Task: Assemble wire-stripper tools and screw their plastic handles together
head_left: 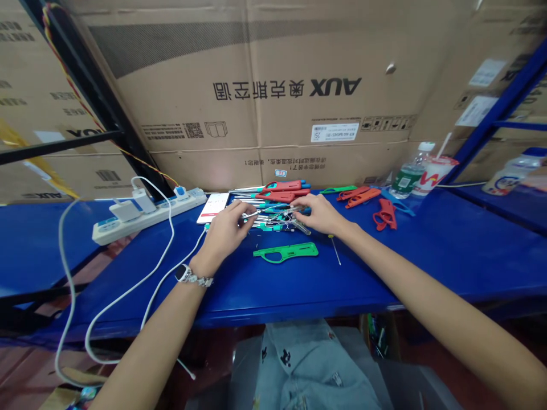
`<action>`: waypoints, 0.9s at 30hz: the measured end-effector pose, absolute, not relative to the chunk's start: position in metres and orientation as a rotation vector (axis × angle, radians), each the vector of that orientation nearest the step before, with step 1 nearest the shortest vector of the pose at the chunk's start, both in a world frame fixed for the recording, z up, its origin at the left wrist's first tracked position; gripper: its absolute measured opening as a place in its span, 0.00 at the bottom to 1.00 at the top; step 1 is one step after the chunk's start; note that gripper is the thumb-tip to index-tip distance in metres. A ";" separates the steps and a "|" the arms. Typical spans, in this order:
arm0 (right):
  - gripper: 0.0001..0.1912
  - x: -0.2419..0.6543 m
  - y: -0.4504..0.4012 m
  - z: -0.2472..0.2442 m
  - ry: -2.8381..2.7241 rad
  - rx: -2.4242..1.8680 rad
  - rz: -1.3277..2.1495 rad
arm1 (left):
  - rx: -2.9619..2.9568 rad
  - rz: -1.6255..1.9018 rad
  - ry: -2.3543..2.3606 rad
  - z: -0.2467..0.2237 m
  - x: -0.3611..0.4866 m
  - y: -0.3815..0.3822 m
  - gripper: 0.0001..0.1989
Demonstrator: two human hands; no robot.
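Note:
Over the pile of lighter parts on the blue table, my left hand (224, 230) is closed in a pinch on a thin metal lighter tube (251, 214). Opposite it, my right hand (319, 214) pinches a small lighter part with thin wires; the fingers partly hide it. A clear lighter fuel tank (301, 228) lies just below those fingertips. Behind the hands are red lighter casings (277, 195) and several metal tubes with teal ends. Nearer to me lie a green lighter casing half (287, 252) and a screwdriver (335, 250) with a yellow handle.
A phone (213, 206) and a white power strip (147, 216) with cables lie to the left. Orange and red casings (384, 214), a water bottle (411, 171) and a cup with a straw (433, 175) are at right. Cardboard (277, 45) stands behind the table.

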State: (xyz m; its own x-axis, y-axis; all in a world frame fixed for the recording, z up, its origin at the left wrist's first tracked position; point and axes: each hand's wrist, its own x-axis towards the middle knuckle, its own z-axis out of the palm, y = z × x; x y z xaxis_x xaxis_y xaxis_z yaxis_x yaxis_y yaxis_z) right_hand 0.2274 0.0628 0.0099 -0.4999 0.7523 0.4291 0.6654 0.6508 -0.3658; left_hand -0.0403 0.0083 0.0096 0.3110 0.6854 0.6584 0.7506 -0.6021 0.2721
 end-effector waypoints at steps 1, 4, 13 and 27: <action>0.14 0.227 0.062 0.009 -2.304 -1.135 0.137 | -2.479 -1.176 -1.360 0.009 -0.040 0.008 0.02; 0.20 0.225 0.055 0.006 -2.243 -1.243 0.019 | -2.508 -1.171 -1.364 0.008 -0.040 0.008 0.03; 0.10 0.228 0.022 0.002 -2.470 -1.160 0.102 | -2.525 -1.166 -1.382 0.009 -0.038 0.007 0.03; 0.09 0.230 0.051 0.003 -2.024 -0.961 0.660 | -2.451 -1.231 -1.368 0.007 -0.040 0.011 0.04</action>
State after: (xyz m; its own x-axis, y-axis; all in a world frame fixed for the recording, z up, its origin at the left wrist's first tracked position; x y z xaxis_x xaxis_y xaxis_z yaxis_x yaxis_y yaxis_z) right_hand 0.2300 0.0510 0.0031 -0.4059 0.8073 0.4283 0.4000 0.5784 -0.7110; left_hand -0.0403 0.0110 0.0071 0.2798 0.6823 0.6754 0.7434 -0.5992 0.2974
